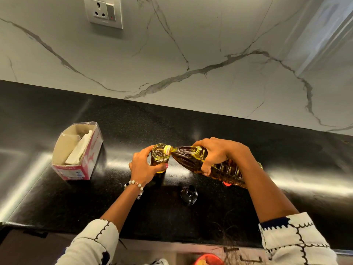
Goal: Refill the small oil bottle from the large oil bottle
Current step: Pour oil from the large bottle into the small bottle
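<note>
Tilting nearly flat, the large oil bottle (208, 165) points its yellow-ringed neck (167, 150) at the open mouth of the small oil bottle (160, 156), the neck's tip touching or just over the small bottle's rim. The right hand (217, 153) grips the large bottle around its shoulder, fingers (207, 169) curled under the body and thumb over the top, so they are closed on it. The large bottle is clear plastic, ribbed toward its base, and holds dark golden oil.

The small oil bottle stands upright on the black worktop (133, 127), directly left of the large bottle's neck. The left hand (143, 167) wraps it from the near left side, fingers closed round the glass, one pink-painted nail showing at the front. A beaded bracelet (136, 186) circles the left wrist. Whether oil is running between the two mouths cannot be told.

Near of the small bottle and slightly to its right, a dark round cap (189, 195) lies apart on the worktop. Well left of the small bottle sits an open pink-and-white carton (78, 152) with white paper inside. Beyond the small bottle rises a veined marble wall (191, 54) bearing a socket (104, 12) up to the left.
</note>
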Demonstrator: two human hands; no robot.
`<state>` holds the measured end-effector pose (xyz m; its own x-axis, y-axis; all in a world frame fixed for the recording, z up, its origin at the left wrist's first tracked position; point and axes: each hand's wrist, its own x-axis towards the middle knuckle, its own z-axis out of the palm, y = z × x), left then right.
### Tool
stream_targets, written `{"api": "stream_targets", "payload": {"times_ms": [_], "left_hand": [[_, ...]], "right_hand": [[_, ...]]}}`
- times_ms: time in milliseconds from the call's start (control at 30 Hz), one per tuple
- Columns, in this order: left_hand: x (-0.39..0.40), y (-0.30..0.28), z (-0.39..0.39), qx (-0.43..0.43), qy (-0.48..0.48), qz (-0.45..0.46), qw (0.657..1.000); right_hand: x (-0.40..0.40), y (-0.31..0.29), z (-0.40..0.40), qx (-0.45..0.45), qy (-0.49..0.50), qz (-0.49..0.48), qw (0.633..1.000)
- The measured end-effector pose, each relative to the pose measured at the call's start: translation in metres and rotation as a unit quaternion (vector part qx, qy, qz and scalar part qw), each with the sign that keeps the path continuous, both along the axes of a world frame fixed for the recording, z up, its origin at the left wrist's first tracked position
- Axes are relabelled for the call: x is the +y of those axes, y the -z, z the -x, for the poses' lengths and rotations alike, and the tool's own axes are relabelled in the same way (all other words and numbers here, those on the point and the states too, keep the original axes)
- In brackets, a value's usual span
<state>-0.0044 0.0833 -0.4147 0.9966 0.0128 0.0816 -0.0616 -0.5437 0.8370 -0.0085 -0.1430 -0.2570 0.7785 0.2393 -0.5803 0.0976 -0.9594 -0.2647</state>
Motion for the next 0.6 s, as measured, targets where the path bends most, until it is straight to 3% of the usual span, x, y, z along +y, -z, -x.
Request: {"api": "stream_targets", "payload": {"times_ms": [600], "left_hand": [[-0.0003,-0.0037,0.0025,-0.002,-0.003,-0.002,1.000]], "right_hand": [[-0.0011,0.0057,0.0024,-0.008,0.005,-0.009,1.000]]}}
